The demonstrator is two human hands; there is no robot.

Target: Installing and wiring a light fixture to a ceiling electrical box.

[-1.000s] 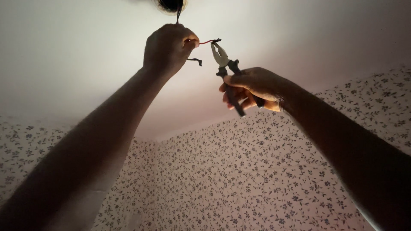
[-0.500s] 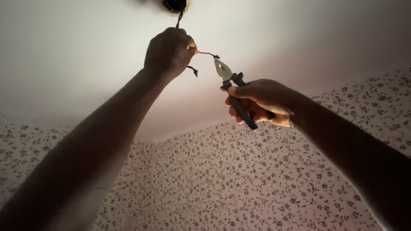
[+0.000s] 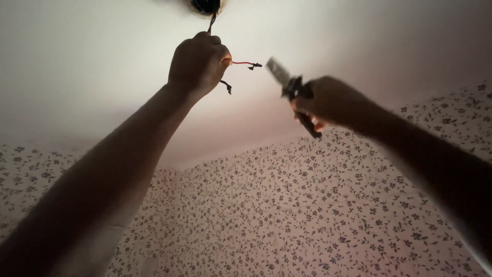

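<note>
Head view, looking up at the ceiling (image 3: pixel 92 56). The left hand (image 3: pixel 199 64) is raised and closed into a fist around the wires (image 3: pixel 241 63) that hang from a dark hole (image 3: pixel 206 5) in the ceiling at the top edge of the frame. A dark cable runs from the hole down into the top of the fist. Two wire ends stick out of the fist on its right side: a red one pointing sideways toward the pliers, with a dark tip, and a short dark one hanging just below it.

The right hand (image 3: pixel 330 100) is closed around the dark handles of the pliers (image 3: pixel 289 87). The metal nose points up and left toward the red wire's tip; it is near that tip but apart from it. The nose is blurred, so whether it stands open cannot be told. One handle end juts out below the hand.

Both forearms reach up from the lower corners of the frame. Behind them, the white ceiling meets wallpaper (image 3: pixel 287 215) with a small dark flower print.
</note>
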